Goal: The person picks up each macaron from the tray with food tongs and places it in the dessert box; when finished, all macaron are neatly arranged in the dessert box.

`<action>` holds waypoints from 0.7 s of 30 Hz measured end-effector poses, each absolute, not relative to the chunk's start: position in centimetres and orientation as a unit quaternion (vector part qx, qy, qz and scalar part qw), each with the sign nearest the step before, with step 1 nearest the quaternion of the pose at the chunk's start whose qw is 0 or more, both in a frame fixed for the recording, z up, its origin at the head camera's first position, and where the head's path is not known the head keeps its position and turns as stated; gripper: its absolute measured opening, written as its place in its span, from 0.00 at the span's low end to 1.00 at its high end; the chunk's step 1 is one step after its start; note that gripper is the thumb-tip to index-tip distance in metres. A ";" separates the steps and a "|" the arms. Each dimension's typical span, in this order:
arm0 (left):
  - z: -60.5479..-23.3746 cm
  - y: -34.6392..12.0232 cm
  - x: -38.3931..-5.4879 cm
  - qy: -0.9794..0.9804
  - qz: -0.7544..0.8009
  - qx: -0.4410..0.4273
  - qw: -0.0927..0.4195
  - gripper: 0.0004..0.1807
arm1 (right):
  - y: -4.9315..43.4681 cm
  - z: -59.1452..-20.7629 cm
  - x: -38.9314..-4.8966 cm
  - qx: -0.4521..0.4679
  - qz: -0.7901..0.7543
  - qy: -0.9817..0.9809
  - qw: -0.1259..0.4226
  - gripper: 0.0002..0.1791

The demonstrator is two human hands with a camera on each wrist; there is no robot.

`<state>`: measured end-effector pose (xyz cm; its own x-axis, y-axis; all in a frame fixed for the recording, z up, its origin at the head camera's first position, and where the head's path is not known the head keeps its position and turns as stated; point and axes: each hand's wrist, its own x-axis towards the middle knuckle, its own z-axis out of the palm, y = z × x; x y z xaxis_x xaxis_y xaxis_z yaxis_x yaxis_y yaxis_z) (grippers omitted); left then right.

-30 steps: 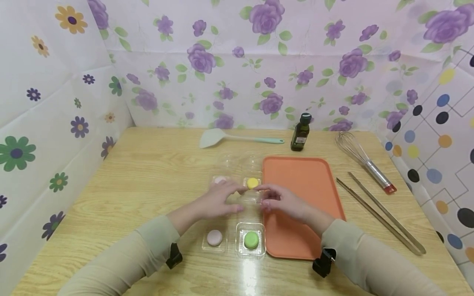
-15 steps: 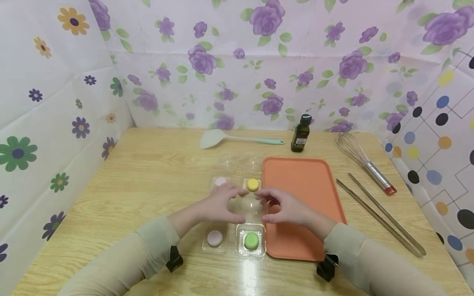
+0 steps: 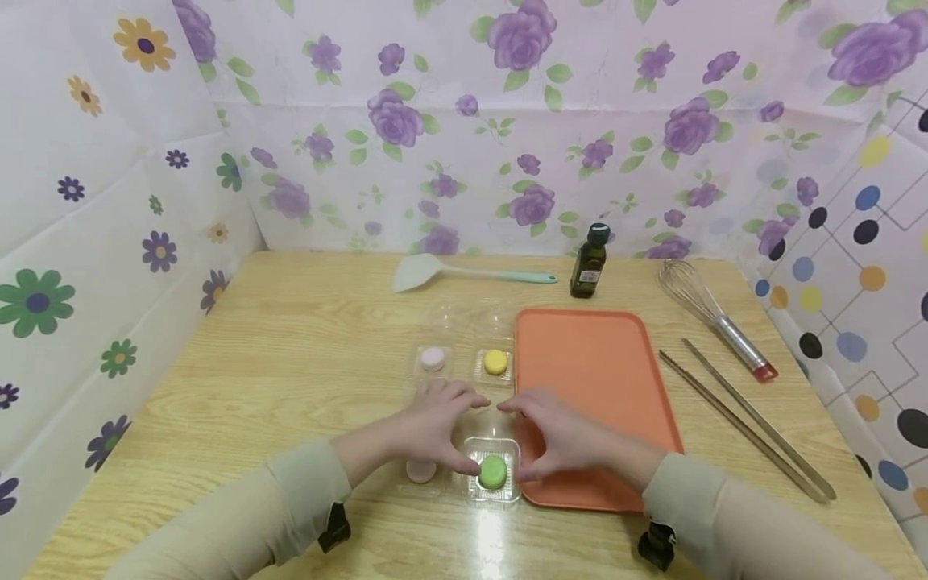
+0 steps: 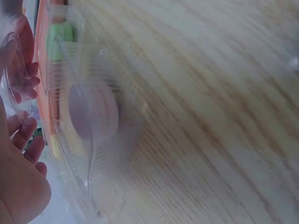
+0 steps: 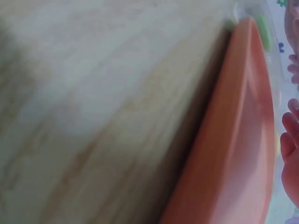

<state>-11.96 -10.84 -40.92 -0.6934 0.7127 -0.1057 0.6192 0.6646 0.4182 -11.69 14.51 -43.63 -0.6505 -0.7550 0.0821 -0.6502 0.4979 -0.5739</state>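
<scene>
A green macaron [image 3: 493, 473] sits in a clear plastic box [image 3: 500, 498] at the near middle of the table. Over the back of this box, a clear lid [image 3: 493, 424] stands raised between both hands. My left hand [image 3: 437, 423] holds its left side with bent fingers, the thumb low beside the macaron. On the other side my right hand [image 3: 554, 435] grips the lid likewise, above the tray's edge. A pale pink macaron [image 4: 93, 112] lies in a clear box under the left hand. Farther back are another pink macaron [image 3: 432, 358] and a yellow macaron [image 3: 496, 362].
An orange tray [image 3: 590, 346] lies right of the boxes. Behind stand or lie a spatula [image 3: 464, 271] and a dark bottle [image 3: 589, 262]. Tongs [image 3: 747, 419] and a whisk [image 3: 714, 314] are at the right. Patterned cloth [image 3: 464, 161] walls the table.
Both hands have come nearer, from beside the yellow macaron to the green one, swinging the clear lid toward the near box. The left hand now partly covers the near pink macaron.
</scene>
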 end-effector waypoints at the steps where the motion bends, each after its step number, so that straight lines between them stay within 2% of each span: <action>1: -41.0 -10.8 -11.9 0.904 0.169 0.371 0.129 0.51 | 14.5 -43.7 -11.6 -0.411 -0.288 0.860 0.090 0.48; 11: -41.1 -10.8 -10.5 0.906 0.103 0.395 0.111 0.60 | 14.2 -44.2 -10.8 -0.425 -0.267 0.861 0.079 0.48; 21: -41.2 -10.6 -10.1 0.904 0.065 0.414 0.086 0.56 | 13.8 -44.3 -10.6 -0.446 -0.242 0.859 0.067 0.48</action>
<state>-10.11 -10.60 -41.24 -0.6431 0.7589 -0.1019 0.7366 0.6495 0.1887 -10.56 13.79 -44.26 -0.5931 -0.7987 0.1016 -0.7343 0.4849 -0.4752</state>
